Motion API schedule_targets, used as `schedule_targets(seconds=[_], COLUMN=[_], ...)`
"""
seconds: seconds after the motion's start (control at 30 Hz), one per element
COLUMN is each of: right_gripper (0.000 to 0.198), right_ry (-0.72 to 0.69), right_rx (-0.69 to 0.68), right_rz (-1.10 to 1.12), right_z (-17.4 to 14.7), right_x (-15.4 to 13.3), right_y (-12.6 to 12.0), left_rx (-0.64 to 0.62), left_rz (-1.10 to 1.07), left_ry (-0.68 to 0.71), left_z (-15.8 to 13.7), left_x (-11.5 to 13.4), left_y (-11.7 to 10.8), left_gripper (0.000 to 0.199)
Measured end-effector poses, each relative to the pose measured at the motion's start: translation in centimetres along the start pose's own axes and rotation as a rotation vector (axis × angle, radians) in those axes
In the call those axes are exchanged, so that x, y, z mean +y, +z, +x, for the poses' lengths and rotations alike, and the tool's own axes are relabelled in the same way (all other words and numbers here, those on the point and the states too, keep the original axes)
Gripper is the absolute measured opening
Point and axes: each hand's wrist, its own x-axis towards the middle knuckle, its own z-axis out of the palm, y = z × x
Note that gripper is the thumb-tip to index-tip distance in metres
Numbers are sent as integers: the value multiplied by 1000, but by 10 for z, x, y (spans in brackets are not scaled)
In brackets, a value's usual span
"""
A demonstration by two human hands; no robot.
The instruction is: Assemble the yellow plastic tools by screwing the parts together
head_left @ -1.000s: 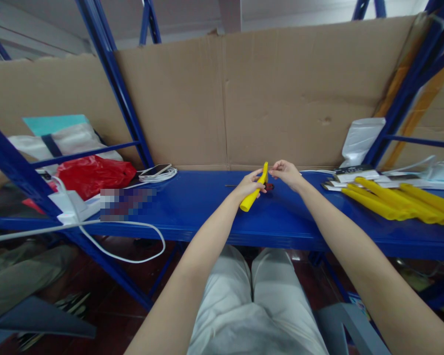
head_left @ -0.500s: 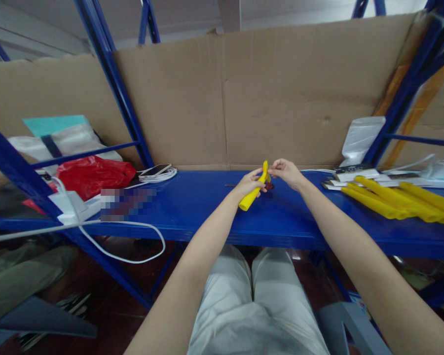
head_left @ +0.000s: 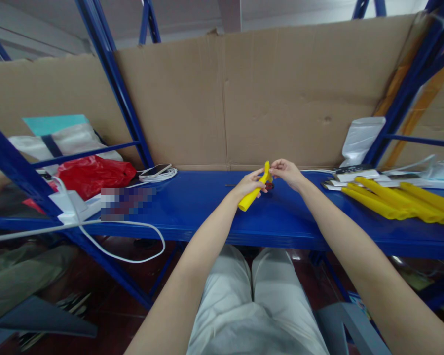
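Observation:
My left hand [head_left: 252,183] is wrapped round a yellow tube-like handle [head_left: 248,199], its wide round end pointing down toward me. The handle's narrow upper end [head_left: 267,166] sticks up above the fingers and looks bent or forked. Close against that end, my right hand [head_left: 285,172] has its thumb and fingertips pinched together; whatever lies between them is too small to make out. Behind and below the hands, what looks like a screwdriver [head_left: 269,187] lies on the blue tabletop, with a dark red handle and thin shaft, partly covered by my left hand.
Several yellow tubes [head_left: 395,199] lie at the right beside flat boxes [head_left: 355,173] and a clear plastic bag [head_left: 362,140]. A phone [head_left: 155,170] rests on a coiled white cable at the left, near a red bag [head_left: 96,175] and white plug [head_left: 68,207]. Cardboard [head_left: 281,93] stands behind.
The upper end of the yellow handle has shifted slightly to the right, and more yellow shows by my right fingertips. Both hands have stayed nearly in place.

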Motion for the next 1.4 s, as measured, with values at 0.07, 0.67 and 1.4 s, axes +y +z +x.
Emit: schedule_targets(seconds=[0.07, 0.67, 1.4], right_gripper=[36, 41, 11], right_ry=[14, 33, 62], right_rx=[10, 27, -381], right_rz=[-40, -600, -1009], right_z=[0, 2, -9], right_x=[1, 17, 15], right_y=[-1, 5, 0], left_rx=[-17, 118, 480], left_rz=[-21, -311, -424], left_ry=[11, -55, -92], left_z=[1, 4, 12], left_x=[-1, 4, -3], left_y=[-1, -3, -17], left_gripper=[82, 76, 67])
